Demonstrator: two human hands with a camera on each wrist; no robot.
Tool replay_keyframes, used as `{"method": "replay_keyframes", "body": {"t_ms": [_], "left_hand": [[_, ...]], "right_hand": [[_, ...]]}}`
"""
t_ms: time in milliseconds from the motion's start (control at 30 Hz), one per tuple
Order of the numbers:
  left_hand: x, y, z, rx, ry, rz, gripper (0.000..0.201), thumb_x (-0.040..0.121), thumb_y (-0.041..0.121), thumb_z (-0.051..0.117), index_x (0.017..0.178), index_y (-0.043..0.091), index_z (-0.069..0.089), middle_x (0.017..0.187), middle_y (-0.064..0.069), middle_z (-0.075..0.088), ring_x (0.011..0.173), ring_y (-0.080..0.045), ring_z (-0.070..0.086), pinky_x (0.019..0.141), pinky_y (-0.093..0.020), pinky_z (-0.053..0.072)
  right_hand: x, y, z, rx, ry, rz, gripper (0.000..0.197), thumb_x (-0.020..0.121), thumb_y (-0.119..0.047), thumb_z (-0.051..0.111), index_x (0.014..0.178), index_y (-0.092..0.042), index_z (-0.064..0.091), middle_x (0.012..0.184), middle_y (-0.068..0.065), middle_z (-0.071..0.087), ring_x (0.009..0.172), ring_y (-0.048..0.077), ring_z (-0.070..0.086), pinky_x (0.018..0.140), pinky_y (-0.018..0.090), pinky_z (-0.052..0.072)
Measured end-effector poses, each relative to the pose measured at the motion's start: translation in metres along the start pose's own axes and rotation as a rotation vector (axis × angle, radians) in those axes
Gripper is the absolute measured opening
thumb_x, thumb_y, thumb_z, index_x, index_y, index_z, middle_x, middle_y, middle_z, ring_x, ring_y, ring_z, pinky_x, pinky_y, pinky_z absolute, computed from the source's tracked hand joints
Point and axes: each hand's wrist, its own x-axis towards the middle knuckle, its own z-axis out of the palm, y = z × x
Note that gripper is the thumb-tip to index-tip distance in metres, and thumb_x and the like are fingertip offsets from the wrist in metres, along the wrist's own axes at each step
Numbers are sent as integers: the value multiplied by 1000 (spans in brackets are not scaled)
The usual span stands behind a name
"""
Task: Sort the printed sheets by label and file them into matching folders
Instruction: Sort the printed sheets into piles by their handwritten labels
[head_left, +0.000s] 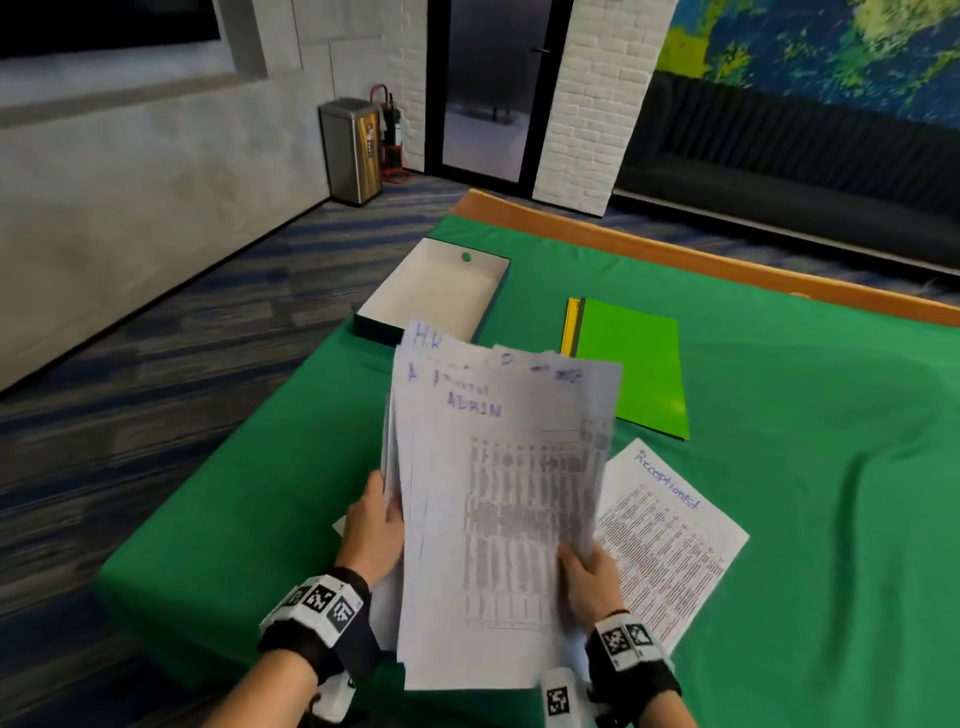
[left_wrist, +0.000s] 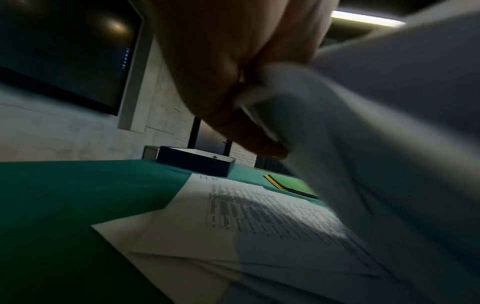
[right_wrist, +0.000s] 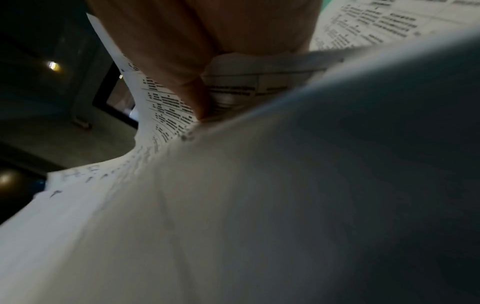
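I hold a fanned stack of printed sheets (head_left: 498, 499) raised above the green-covered table; the front sheet reads "ADMIN", one behind reads "H.R". My left hand (head_left: 376, 525) grips the stack's left edge, and my right hand (head_left: 589, 569) pinches its lower right edge. A sheet labelled "Receptionist" (head_left: 670, 540) lies flat on the cloth to the right. Under the stack, another sheet marked "H.R" (left_wrist: 249, 216) lies on the table with more paper beneath it. A green folder (head_left: 631, 366) lies on a yellow folder (head_left: 570, 325) beyond the stack. In the right wrist view the stack (right_wrist: 259, 205) fills the frame.
An open dark box with a white inside (head_left: 441, 291) stands at the table's far left corner. The table's wooden edge (head_left: 675, 254) runs along the back. A steel bin (head_left: 350, 150) stands on the carpet by the wall. Green cloth (head_left: 831, 493) stretches to the right.
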Motion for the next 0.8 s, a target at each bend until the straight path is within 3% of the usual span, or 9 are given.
{"method": "replay_keyframes", "body": {"t_ms": [33, 100, 200, 300, 367, 467, 567, 667, 800], "left_hand": [[-2, -1, 3, -11, -28, -29, 18, 99, 25, 41, 96, 8, 44, 82, -9, 59, 68, -22, 54, 65, -35, 46], [-6, 0, 7, -50, -55, -88, 23, 99, 33, 38, 106, 13, 47, 94, -7, 62, 82, -22, 59, 75, -34, 48], [-12, -5, 10, -79, -144, -215, 52, 87, 43, 59, 124, 13, 39, 113, 1, 56, 104, -21, 56, 90, -31, 46], [-12, -22, 14, 64, -166, -260, 89, 66, 17, 84, 133, 3, 26, 124, -5, 51, 116, -28, 52, 99, -38, 45], [-11, -32, 13, 114, -125, -286, 85, 63, 2, 83, 128, 1, 30, 130, -15, 51, 118, -32, 51, 101, -41, 43], [-13, -37, 7, 124, -72, -320, 71, 69, -5, 77, 125, 0, 34, 126, -21, 55, 112, -33, 56, 97, -40, 46], [-13, -42, 1, 126, -33, -314, 65, 73, -6, 72, 127, 0, 36, 123, -21, 58, 107, -34, 59, 94, -41, 48], [-13, -47, -1, 132, -15, -311, 58, 74, -6, 70, 123, 1, 40, 119, -20, 59, 103, -34, 60, 90, -40, 49], [-13, -46, 2, 131, -9, -313, 58, 74, -6, 70, 124, 0, 40, 119, -21, 59, 103, -34, 59, 88, -40, 49]], "right_hand": [[-2, -1, 5, -35, -21, 8, 17, 92, -6, 52, 81, -19, 58, 76, -2, 64, 76, 20, 61, 68, 27, 44], [-2, 2, 16, -78, -56, 46, 19, 92, -6, 50, 81, -17, 60, 78, 2, 67, 79, 25, 64, 69, 28, 47], [-2, 10, 25, -133, -195, 114, 13, 93, -11, 50, 89, -12, 63, 89, 11, 71, 87, 30, 67, 81, 41, 55], [-6, 4, 24, -160, -358, 116, 13, 95, -18, 50, 97, -14, 63, 91, 4, 69, 83, 16, 67, 75, 29, 56], [0, 0, 14, -279, -391, 22, 17, 94, -31, 52, 98, -20, 64, 89, -6, 66, 81, 7, 62, 76, 24, 52], [24, 12, -16, -283, -57, 43, 39, 89, -42, 56, 116, -14, 63, 111, 4, 66, 101, 18, 60, 95, 34, 46], [36, 27, -52, -471, 383, 303, 70, 75, -51, 69, 127, -10, 49, 131, 16, 49, 120, 32, 46, 98, 47, 44], [34, 25, -67, -556, 440, 597, 104, 56, -56, 81, 132, -6, 32, 136, 24, 27, 128, 39, 26, 100, 52, 38], [40, 19, -70, -496, 426, 615, 120, 51, -46, 88, 137, 1, 19, 137, 27, 27, 125, 42, 35, 99, 49, 41]]}}
